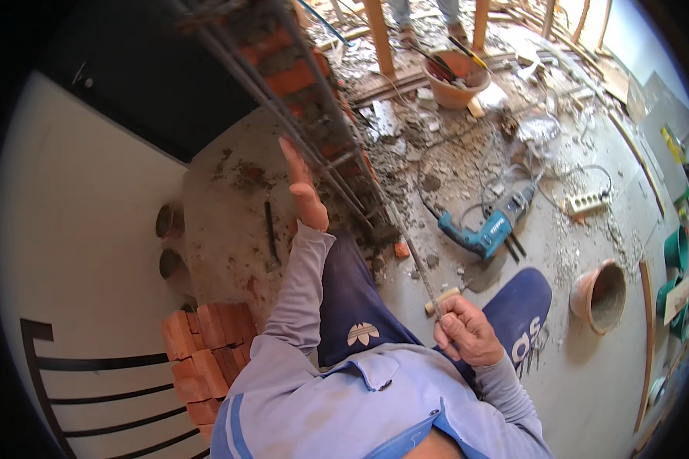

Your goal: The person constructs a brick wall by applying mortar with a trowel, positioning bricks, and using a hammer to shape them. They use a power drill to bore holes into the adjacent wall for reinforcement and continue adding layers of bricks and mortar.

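By brickwork point(289, 76), left hand point(305, 196), right point(468, 330) gripping rod point(419, 265)

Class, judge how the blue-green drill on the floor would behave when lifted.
The drill is probably heavy for its size, given its bulky body. Its solid-looking casing suggests stiffness. The curving dark cord would likely trail floppily.

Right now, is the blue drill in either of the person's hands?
No, the drill lies on the floor, apart from the left hand and the right hand.
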Tool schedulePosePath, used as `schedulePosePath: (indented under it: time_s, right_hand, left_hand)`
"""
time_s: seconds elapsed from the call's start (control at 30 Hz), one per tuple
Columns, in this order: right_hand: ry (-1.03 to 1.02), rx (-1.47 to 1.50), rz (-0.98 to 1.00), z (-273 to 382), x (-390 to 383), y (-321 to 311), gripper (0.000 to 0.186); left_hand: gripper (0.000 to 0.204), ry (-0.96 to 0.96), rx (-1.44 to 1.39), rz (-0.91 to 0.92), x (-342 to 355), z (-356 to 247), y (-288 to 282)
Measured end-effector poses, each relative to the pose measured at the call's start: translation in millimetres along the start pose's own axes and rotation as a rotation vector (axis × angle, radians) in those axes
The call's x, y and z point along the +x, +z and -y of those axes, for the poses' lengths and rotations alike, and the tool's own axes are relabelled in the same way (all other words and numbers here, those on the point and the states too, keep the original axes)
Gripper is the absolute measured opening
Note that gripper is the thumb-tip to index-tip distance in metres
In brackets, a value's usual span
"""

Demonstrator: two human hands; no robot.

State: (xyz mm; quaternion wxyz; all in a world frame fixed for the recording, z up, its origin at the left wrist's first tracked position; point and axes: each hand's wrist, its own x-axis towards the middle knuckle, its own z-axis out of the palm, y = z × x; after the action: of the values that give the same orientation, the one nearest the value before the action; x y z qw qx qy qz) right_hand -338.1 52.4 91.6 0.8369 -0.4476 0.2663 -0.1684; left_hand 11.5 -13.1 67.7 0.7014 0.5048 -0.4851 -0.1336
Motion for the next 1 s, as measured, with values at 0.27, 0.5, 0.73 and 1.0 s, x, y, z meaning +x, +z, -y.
schedulePosePath:
  time_s: [0.27,0.5,0.73,1.0]
  right_hand:
    - [-0.112,-0.112,0.084,70,49,51,0.022]
    - [-0.496,-0.360,-0.122,88,95,69,0.014]
    - [-0.637,-0.520,-0.262,99,143,76,0.016]
    - [-0.617,-0.429,-0.193,112,159,75,0.014]
  left_hand:
    - [0.099,0.346,0.429,0.083,64,-51,-5]
    - [0.098,0.333,0.413,0.022,70,-42,9]
    - [0.109,0.327,0.416,0.009,67,-37,8]
    - [0.127,0.199,0.426,0.027,65,-33,6]
